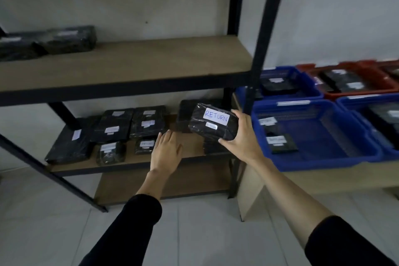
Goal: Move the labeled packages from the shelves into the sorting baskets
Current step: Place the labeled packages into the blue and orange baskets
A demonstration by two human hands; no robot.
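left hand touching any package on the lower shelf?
Cannot tell. In the head view the left hand is open, palm down, over the lower shelf; its fingertips overlap the nearest labeled package, with no clear contact or gap.

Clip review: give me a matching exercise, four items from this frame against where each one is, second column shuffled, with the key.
Items:
1. RETURN package
2. left hand
3. red basket
4. two wrapped packages

Places:
A. upper shelf, far left
B. in the right hand's grip
C. behind the blue baskets
D. open, over the lower shelf

Pairs: 1-B, 2-D, 3-C, 4-A
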